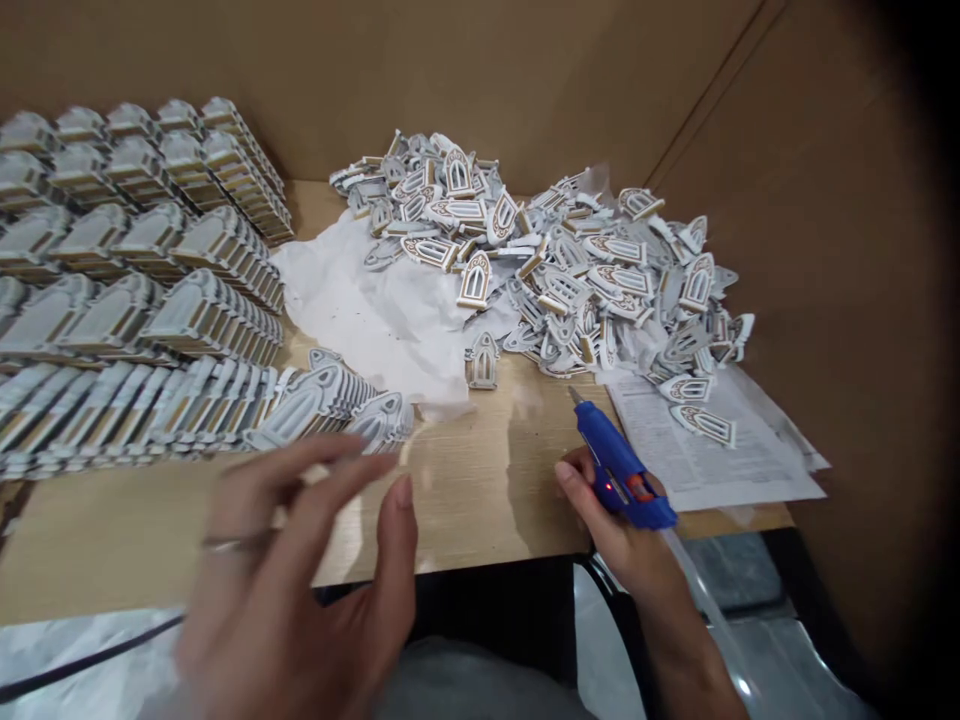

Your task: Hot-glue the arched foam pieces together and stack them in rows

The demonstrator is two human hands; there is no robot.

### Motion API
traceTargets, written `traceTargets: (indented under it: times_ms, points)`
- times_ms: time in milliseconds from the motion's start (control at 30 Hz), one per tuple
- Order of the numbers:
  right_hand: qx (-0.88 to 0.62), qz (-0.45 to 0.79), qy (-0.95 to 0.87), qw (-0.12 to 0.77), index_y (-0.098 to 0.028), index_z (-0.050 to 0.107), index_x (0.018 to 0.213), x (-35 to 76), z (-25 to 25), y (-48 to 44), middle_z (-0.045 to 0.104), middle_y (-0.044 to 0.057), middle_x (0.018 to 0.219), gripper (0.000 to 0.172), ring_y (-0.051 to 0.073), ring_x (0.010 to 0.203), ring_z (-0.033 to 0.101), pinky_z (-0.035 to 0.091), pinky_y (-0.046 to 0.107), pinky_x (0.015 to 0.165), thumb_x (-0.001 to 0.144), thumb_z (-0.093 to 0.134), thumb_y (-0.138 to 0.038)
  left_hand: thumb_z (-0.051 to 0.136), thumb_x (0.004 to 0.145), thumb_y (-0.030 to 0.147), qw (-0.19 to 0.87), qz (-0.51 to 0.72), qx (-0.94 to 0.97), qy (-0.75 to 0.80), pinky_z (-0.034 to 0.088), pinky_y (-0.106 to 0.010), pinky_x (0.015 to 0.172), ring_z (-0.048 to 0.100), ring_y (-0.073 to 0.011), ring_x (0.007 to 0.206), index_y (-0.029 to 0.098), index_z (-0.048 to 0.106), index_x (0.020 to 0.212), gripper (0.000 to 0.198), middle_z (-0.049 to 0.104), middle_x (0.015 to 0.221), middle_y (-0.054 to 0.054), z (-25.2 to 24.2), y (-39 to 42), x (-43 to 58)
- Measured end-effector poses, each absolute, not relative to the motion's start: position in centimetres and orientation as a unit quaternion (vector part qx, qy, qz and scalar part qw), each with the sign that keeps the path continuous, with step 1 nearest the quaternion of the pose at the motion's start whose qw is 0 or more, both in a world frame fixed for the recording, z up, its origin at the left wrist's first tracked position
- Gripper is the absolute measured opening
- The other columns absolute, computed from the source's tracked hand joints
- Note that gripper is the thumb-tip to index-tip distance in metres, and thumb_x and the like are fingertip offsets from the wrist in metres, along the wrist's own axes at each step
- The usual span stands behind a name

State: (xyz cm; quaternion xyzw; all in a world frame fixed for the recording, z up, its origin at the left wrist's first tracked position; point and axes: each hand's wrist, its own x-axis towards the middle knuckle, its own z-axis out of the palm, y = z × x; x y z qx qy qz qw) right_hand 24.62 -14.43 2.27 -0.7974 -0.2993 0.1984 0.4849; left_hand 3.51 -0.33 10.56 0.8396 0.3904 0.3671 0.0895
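Observation:
My right hand (609, 515) is closed around a blue hot glue gun (619, 462), with its nozzle pointing up and left over the table and a small red light glowing on its side. A clear glue stick (709, 605) sticks out of its back end. My left hand (307, 560), a little blurred, is raised over the table's front edge with fingers apart and nothing in them. Just beyond its fingertips lies a short stack of white arch-shaped pieces (382, 418). One arch-shaped piece (484, 362) lies alone near the middle of the table.
Stacked arch pieces (210, 310) stand in rows on the left. At the back, a loose heap of window-like arches (592, 265) spreads over white paper (367, 315). Printed sheets (720, 475) lie at right. Brown board walls (480, 65) enclose the table (480, 490).

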Motion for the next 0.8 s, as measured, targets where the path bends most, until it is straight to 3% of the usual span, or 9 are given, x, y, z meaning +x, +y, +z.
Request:
traceTargets:
  times_ms: [100,167,267,333,433,567,700,800]
  points:
    - [-0.799,0.175,-0.286,0.500,-0.024,0.056,0.085,25.5,1.6,-14.4,0.068,0.002,0.083,0.027,0.019,0.071,0.065,0.052,0.032,0.068,0.091,0.076,-0.043,0.060,0.097,0.008,0.190,0.326,0.884,0.275,0.057,-0.036,0.088,0.068,-0.0196,0.092,0.023,0.063,0.107,0.018,0.069,0.097,-0.004,8.9,-0.7,6.1]
    - [-0.806,0.143,-0.295,0.493,-0.023,0.060,0.089,26.2,1.1,-14.5,0.071,0.005,0.089,0.024,0.021,0.076,0.067,0.053,0.034,0.072,0.091,0.075,-0.042,0.054,0.102,0.011,0.201,0.252,0.920,0.220,0.057,-0.041,0.095,0.066,-0.0247,0.106,0.019,0.064,0.109,0.015,0.069,0.108,-0.010,7.4,-0.6,8.3]
    - [-0.831,0.106,-0.303,0.454,-0.022,0.065,0.095,27.0,0.9,-14.4,0.072,0.006,0.090,0.021,0.023,0.078,0.068,0.053,0.035,0.075,0.091,0.074,-0.040,0.052,0.101,0.013,0.131,0.154,0.949,0.240,0.055,-0.050,0.102,0.059,-0.0345,0.125,0.012,0.063,0.128,0.029,0.064,0.132,-0.020,5.5,0.1,11.7]
    - [-0.844,0.099,-0.313,0.425,-0.022,0.067,0.099,27.2,1.1,-13.8,0.073,0.005,0.088,0.019,0.023,0.075,0.068,0.052,0.035,0.073,0.091,0.072,-0.038,0.053,0.100,0.011,0.102,0.098,0.940,0.311,0.056,-0.052,0.098,0.056,-0.0385,0.128,0.011,0.054,0.146,0.046,0.057,0.141,-0.025,4.7,0.7,13.5]
    - [-0.846,0.098,-0.354,0.387,-0.022,0.065,0.102,27.4,1.8,-12.1,0.073,0.005,0.089,0.015,0.024,0.074,0.068,0.051,0.035,0.071,0.091,0.067,-0.032,0.051,0.100,0.010,0.098,0.056,0.924,0.364,0.055,-0.053,0.095,0.055,-0.0405,0.126,0.011,0.048,0.153,0.053,0.053,0.142,-0.028,4.3,1.4,15.2]
    - [-0.838,0.066,-0.426,0.334,-0.023,0.058,0.098,27.6,2.4,-8.9,0.070,0.007,0.092,0.013,0.026,0.080,0.065,0.048,0.036,0.072,0.085,0.061,-0.020,0.050,0.100,0.010,0.078,0.072,0.928,0.357,0.054,-0.051,0.098,0.053,-0.0379,0.126,0.011,0.052,0.149,0.049,0.053,0.141,-0.026,4.0,1.8,15.6]
    - [-0.832,0.027,-0.464,0.303,-0.022,0.055,0.096,27.7,1.9,-6.5,0.068,0.010,0.094,0.015,0.029,0.086,0.062,0.046,0.038,0.077,0.083,0.057,-0.017,0.048,0.099,0.007,0.078,0.084,0.930,0.349,0.056,-0.050,0.095,0.055,-0.0373,0.122,0.013,0.066,0.119,0.028,0.059,0.132,-0.022,3.6,1.9,15.0]
    - [-0.833,0.025,-0.465,0.298,-0.022,0.053,0.094,27.7,1.5,-5.8,0.066,0.010,0.092,0.013,0.028,0.084,0.060,0.044,0.038,0.076,0.082,0.054,-0.015,0.045,0.095,0.000,0.071,0.098,0.934,0.336,0.055,-0.050,0.098,0.057,-0.0358,0.121,0.012,0.065,0.114,0.031,0.061,0.128,-0.021,3.5,1.8,14.1]
